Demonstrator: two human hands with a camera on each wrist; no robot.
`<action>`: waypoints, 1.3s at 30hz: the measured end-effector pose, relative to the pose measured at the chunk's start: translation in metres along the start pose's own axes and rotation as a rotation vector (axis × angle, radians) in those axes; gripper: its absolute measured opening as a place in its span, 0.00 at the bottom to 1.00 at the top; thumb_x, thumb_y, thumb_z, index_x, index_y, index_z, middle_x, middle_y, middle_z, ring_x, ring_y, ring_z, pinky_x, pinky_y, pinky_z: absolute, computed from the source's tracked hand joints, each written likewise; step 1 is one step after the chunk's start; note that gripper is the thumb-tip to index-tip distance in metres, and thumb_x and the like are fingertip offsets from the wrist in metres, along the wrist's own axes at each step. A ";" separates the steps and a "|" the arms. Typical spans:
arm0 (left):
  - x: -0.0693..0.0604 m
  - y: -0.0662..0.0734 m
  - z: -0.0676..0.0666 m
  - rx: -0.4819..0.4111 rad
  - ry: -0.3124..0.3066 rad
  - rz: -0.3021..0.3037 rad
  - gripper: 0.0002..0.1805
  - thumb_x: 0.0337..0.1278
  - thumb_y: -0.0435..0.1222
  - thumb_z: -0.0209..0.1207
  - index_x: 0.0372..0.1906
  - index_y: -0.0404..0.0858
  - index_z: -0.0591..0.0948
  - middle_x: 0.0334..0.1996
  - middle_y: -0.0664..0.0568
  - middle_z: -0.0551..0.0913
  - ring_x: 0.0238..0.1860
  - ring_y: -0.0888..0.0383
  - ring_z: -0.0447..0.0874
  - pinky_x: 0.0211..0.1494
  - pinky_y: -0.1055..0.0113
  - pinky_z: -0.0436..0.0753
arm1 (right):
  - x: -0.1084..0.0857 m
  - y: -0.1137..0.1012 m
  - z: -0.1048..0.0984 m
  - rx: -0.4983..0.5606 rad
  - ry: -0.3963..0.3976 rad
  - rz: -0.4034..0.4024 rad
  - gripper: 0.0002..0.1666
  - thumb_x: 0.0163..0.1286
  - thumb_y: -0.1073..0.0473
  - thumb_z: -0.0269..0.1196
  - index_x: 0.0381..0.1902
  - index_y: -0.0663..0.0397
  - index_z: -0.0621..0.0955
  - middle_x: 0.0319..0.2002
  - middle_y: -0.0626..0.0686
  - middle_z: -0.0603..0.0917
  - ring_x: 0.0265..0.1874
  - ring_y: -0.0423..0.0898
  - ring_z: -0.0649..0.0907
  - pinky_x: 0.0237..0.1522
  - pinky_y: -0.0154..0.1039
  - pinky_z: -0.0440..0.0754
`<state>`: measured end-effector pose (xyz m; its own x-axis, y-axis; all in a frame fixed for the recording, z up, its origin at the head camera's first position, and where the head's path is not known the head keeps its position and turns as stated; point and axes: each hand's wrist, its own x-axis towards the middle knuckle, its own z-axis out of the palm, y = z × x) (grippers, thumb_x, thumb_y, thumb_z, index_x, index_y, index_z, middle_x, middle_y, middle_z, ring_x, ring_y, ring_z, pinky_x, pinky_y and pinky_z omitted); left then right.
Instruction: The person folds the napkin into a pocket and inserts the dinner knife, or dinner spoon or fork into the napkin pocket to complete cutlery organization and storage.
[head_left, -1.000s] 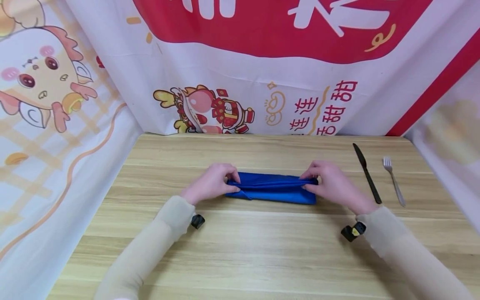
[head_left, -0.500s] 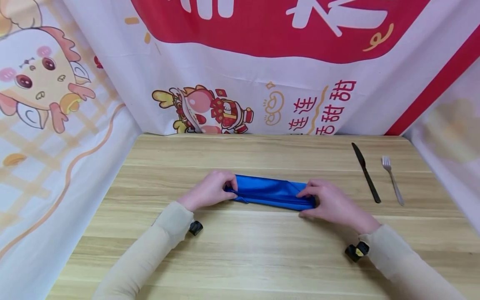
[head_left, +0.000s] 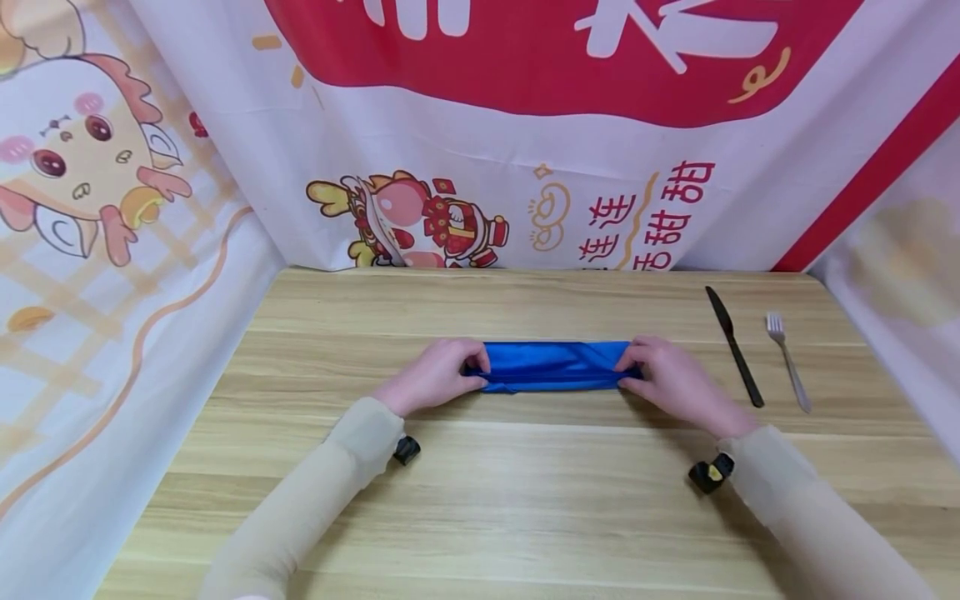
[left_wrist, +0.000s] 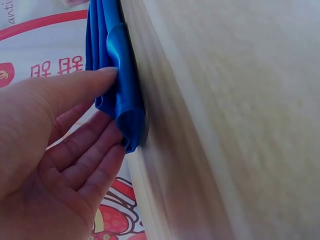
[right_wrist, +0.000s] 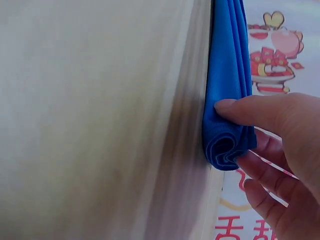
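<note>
A blue cloth napkin lies folded into a long narrow strip across the middle of the table. My left hand pinches its left end between thumb and fingers, the thumb on the near side. At the other end my right hand grips the cloth the same way. The right wrist view shows that end of the napkin curled into a rolled spiral, with the thumb pressing on it. In the left wrist view, the left end of the napkin shows several layers under the thumb.
A dark table knife and a silver fork lie side by side on the wooden table, right of the right hand. Printed cloth hangings stand along the back and both sides.
The right end of the napkin dipped nearer, then moved back, so the strip lies level again. It looks narrower than a second ago. Both hands have kept to its ends.
</note>
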<state>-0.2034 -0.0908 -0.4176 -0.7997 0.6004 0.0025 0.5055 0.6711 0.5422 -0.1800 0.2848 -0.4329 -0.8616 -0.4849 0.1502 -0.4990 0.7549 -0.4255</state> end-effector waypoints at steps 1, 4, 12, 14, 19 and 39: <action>0.001 0.000 0.000 -0.001 0.000 -0.003 0.07 0.61 0.36 0.71 0.39 0.46 0.83 0.38 0.59 0.83 0.41 0.59 0.80 0.50 0.62 0.79 | 0.001 0.002 -0.001 -0.004 0.000 0.008 0.11 0.60 0.65 0.77 0.39 0.51 0.87 0.40 0.49 0.83 0.40 0.50 0.83 0.45 0.52 0.83; 0.005 0.001 0.001 -0.010 0.000 -0.008 0.07 0.61 0.35 0.71 0.41 0.44 0.84 0.40 0.57 0.83 0.42 0.57 0.80 0.51 0.61 0.79 | 0.005 0.006 -0.004 -0.009 -0.006 0.031 0.11 0.60 0.65 0.77 0.40 0.52 0.88 0.41 0.51 0.84 0.42 0.52 0.83 0.48 0.55 0.82; 0.004 0.001 -0.001 -0.022 -0.025 -0.049 0.10 0.62 0.34 0.70 0.47 0.44 0.86 0.43 0.57 0.84 0.45 0.58 0.80 0.55 0.61 0.79 | 0.008 0.005 -0.008 -0.020 -0.067 0.041 0.13 0.59 0.57 0.78 0.41 0.53 0.89 0.42 0.51 0.84 0.43 0.51 0.83 0.50 0.55 0.82; 0.003 0.001 -0.002 -0.023 -0.022 -0.052 0.10 0.62 0.34 0.70 0.47 0.44 0.86 0.44 0.57 0.85 0.46 0.59 0.81 0.56 0.61 0.79 | 0.010 0.002 -0.009 -0.028 -0.068 0.041 0.16 0.57 0.54 0.80 0.42 0.53 0.89 0.42 0.50 0.84 0.43 0.51 0.83 0.50 0.54 0.82; 0.000 0.002 -0.004 -0.042 -0.009 -0.042 0.09 0.64 0.34 0.68 0.48 0.44 0.87 0.45 0.56 0.86 0.47 0.59 0.82 0.57 0.61 0.79 | 0.021 -0.017 -0.013 -0.011 -0.041 0.000 0.22 0.58 0.49 0.79 0.47 0.53 0.88 0.46 0.51 0.85 0.47 0.51 0.82 0.54 0.55 0.80; 0.003 0.003 -0.007 -0.098 0.050 0.016 0.06 0.67 0.31 0.65 0.45 0.44 0.85 0.39 0.57 0.85 0.39 0.63 0.82 0.46 0.66 0.82 | 0.079 -0.098 0.051 0.100 -0.107 -0.104 0.18 0.66 0.49 0.73 0.51 0.50 0.89 0.49 0.47 0.87 0.50 0.43 0.84 0.56 0.45 0.80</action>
<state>-0.2068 -0.0904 -0.4102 -0.8080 0.5869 0.0523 0.4865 0.6145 0.6210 -0.1938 0.1498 -0.4247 -0.7881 -0.6065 0.1050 -0.5689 0.6527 -0.5003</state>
